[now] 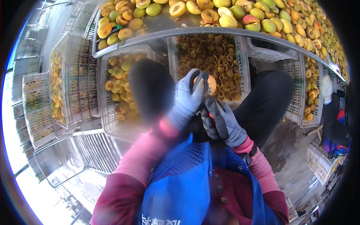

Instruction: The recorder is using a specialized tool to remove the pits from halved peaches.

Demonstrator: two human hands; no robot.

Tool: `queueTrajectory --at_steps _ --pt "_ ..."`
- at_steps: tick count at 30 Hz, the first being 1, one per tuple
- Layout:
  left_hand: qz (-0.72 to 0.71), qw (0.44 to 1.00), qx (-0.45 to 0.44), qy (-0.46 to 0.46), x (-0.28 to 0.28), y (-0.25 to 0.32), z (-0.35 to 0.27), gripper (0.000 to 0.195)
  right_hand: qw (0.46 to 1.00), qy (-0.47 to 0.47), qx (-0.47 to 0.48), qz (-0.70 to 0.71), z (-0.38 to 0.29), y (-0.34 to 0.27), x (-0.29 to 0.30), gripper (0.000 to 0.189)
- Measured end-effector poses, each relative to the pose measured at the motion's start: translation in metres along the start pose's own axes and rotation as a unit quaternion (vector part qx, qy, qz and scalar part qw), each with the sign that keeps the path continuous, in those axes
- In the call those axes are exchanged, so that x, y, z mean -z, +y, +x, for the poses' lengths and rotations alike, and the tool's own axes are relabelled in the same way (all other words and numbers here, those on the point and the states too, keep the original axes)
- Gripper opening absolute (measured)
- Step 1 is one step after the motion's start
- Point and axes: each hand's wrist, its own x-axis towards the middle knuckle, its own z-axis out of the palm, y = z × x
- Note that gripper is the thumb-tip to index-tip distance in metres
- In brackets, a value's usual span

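Note:
My left hand (189, 94), in a grey knit glove with dark fingers, grips a cut orange-fleshed fruit half (211, 84), its cut face partly in sight. Just below and to the right, my right hand (222, 119), gloved alike, is closed around a small tool with a red handle (211, 115); its working end near the fruit is too blurred to name. Both hands are over my lap, in front of a plastic crate (245, 67) full of small hollowed fruit pieces between my knees.
A metal-edged table (168, 31) heaped with whole and halved yellow-green fruit runs across the top. Fruit-filled crates stand at left (102, 112) and right (320, 101). A metal rack (95, 150) lies lower left. At the far right is a co-worker's gloved hand (326, 87).

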Motion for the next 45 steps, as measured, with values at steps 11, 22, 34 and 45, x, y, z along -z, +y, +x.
queueTrajectory --at_steps 11,22,34,45 --pt "-0.071 0.995 0.055 -0.041 -0.001 -0.007 -0.001 0.021 0.998 0.016 0.020 -0.056 0.003 0.000 0.003 0.047" --pt "-0.224 0.965 0.135 0.006 -0.009 -0.004 0.001 0.027 0.997 -0.042 0.016 -0.062 -0.005 -0.011 0.002 0.036" --pt "-0.101 0.993 0.002 -0.058 0.004 -0.003 0.005 0.027 0.791 -0.422 -0.155 0.415 0.025 0.020 0.032 0.044" --pt "0.167 0.971 -0.167 -0.032 -0.006 -0.015 0.000 0.029 0.767 -0.459 -0.093 0.438 0.033 0.036 0.033 0.042"
